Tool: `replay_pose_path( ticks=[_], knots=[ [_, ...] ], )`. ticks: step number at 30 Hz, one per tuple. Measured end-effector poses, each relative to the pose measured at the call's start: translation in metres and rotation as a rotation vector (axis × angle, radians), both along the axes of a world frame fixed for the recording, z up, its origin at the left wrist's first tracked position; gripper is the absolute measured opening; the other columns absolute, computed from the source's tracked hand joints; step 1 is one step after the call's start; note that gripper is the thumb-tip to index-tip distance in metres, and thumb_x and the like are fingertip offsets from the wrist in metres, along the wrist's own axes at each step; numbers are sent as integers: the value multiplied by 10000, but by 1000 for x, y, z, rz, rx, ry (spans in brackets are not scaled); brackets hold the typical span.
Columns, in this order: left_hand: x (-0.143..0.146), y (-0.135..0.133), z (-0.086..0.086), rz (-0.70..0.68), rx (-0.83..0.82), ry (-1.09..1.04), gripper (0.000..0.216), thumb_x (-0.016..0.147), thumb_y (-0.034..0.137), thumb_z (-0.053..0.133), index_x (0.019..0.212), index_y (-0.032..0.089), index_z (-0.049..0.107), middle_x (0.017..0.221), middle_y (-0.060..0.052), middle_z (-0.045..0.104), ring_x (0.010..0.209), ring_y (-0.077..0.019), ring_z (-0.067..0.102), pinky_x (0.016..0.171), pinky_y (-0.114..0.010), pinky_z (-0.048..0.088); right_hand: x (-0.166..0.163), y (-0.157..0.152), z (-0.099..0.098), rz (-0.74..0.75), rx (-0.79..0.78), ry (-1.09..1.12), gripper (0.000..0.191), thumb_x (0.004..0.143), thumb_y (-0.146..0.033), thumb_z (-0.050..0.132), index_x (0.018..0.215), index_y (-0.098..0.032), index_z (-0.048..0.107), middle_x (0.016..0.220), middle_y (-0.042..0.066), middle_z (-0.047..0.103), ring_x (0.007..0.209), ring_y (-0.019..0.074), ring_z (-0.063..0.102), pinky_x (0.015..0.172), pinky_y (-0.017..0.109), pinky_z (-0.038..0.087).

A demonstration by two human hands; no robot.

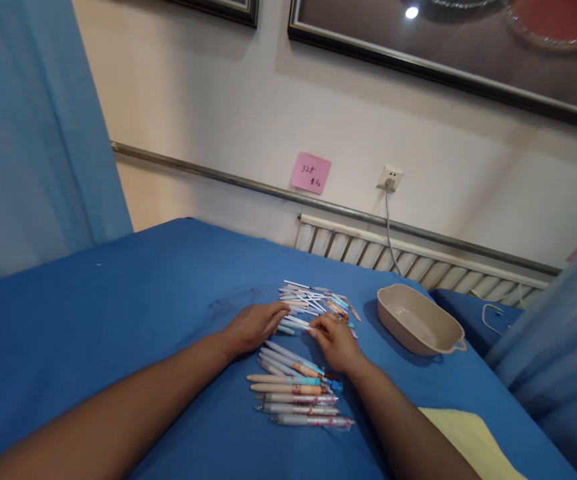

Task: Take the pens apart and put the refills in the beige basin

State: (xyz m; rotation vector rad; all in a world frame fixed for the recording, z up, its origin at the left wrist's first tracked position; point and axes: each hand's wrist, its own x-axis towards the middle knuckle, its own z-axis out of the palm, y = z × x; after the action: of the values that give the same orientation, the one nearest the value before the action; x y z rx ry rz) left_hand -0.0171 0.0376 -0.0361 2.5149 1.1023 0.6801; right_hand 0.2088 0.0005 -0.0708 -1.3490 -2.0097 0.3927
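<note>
My left hand [256, 327] is at the left end of a loose pile of pens [313, 297], fingers bent and pressed together. What they grip is hidden by the hand. On the pile's near right side, my right hand [337, 341] has thumb and fingers pinched at the end of a white pen [296, 323] that lies between the two hands. Closer to me, several pens [293, 399] lie side by side in a rough row. Their barrels are white, peach and patterned, some with blue or orange grips.
A beige plastic basin [418, 320] stands right of the pile on the blue cloth [168, 287]. Yellow cloth or paper [468, 440] lies at the lower right. Behind are a radiator [358, 248], a plugged socket [391, 179] and a pink note [311, 173]. Blue curtains [33, 133] hang at both sides.
</note>
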Motion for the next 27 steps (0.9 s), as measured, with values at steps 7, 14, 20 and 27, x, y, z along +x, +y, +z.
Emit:
replay_pose_path(
  ticks=[7,14,20,27],
  knots=[
    [-8,9,-2,114,85,-61,329,899,344,415,1136,195,587,981,-68,685,858,-208,628,761,-301,460,16,4,0,-20,-30,-147,89,861,-241,527,871,-203,607,890,49,621,845,175,560,746,274,403],
    [-7,10,-4,156,134,-150,326,868,335,461,1120,164,577,952,-71,667,846,-193,612,798,-300,457,14,-5,17,-8,-1,-363,126,888,-235,489,911,-201,608,930,69,611,904,190,550,804,285,384],
    [-5,10,-11,118,101,-134,326,865,343,468,1110,161,581,1022,-86,668,903,-214,615,826,-329,466,2,-17,40,-14,4,-613,196,911,-232,439,993,-213,615,986,71,604,975,207,531,874,318,334],
    [-6,11,-12,60,94,-94,302,870,320,470,1108,166,576,1058,-85,664,925,-215,616,830,-327,464,23,-8,35,-49,-36,-453,163,893,-254,479,950,-201,622,982,59,615,970,188,544,860,285,339]
  ],
)
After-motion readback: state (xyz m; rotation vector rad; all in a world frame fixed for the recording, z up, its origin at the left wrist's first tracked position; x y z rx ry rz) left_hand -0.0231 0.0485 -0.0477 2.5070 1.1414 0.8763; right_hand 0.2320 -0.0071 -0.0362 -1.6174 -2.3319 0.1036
